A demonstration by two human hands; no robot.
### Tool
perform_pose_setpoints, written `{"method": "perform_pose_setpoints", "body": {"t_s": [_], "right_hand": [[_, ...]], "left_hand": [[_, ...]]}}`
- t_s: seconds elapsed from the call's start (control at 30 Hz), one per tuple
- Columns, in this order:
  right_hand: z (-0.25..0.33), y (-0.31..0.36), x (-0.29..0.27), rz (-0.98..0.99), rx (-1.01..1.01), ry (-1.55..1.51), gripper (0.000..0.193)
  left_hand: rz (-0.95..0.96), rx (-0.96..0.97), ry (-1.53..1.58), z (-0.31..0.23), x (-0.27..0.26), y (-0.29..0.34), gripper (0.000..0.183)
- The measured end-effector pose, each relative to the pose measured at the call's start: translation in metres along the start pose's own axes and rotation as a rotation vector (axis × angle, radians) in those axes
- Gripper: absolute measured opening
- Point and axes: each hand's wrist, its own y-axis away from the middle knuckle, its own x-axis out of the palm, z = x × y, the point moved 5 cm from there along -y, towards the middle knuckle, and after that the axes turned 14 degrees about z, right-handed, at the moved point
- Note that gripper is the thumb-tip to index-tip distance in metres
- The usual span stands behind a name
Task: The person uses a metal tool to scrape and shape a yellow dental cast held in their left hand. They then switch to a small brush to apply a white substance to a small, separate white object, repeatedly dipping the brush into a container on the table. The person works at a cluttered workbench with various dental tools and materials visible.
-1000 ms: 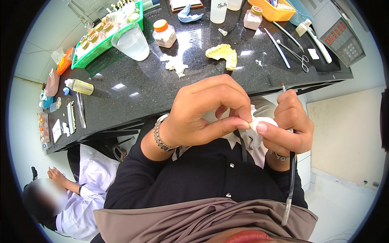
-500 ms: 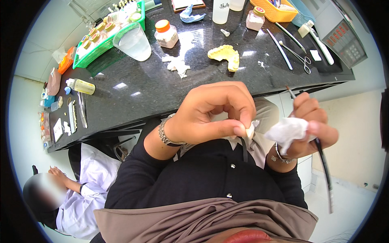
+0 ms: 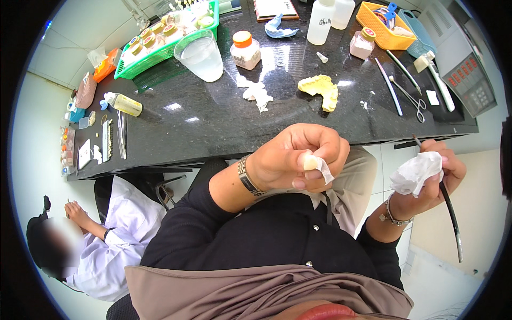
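Observation:
In front of my chest, my left hand [image 3: 298, 152] pinches a small ivory tooth-shaped piece [image 3: 310, 162] between thumb and fingers. A white scrap of tissue [image 3: 325, 172] sticks out beside that piece. Further right and apart from it, my right hand [image 3: 450, 169] is closed around a crumpled white tissue [image 3: 415, 174] and a slim dark-handled brush [image 3: 452, 218]. The brush's reddish-brown tip points up past my fingers, while its long handle hangs down below the hand. A yellow horseshoe-shaped dental cast [image 3: 321, 90] lies on the bench beyond my left hand.
The black bench [image 3: 186, 138] carries a clear cup of liquid [image 3: 199, 56], an orange-lidded jar [image 3: 245, 50], torn tissue [image 3: 258, 95] and a green basket [image 3: 160, 50]. Scissors [image 3: 410, 98] and slim tools lie at right. At left sits another person in a white coat [image 3: 114, 245].
My hands have moved apart, the right one going further right with tissue and brush. My left hand has turned, showing more of the ivory piece. The view has shifted, so the bench sits lower.

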Motion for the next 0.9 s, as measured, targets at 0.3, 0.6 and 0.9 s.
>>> {"method": "perform_pose_setpoints", "body": {"t_s": [0.3,0.6,0.9], "right_hand": [[-0.032,-0.014,-0.016,0.04,0.158,0.366,0.02],[-0.103,-0.072,-0.03,0.099,0.136,0.687,0.018],[-0.129,-0.068,-0.032,-0.006,0.019,0.583,0.018]], "left_hand": [[0.004,0.01,0.149,0.008,-0.019,0.001,0.022],[-0.186,0.018,0.084,0.011,-0.04,0.004,0.023],[-0.305,-0.01,0.083,0.016,-0.051,0.008,0.024]]}}
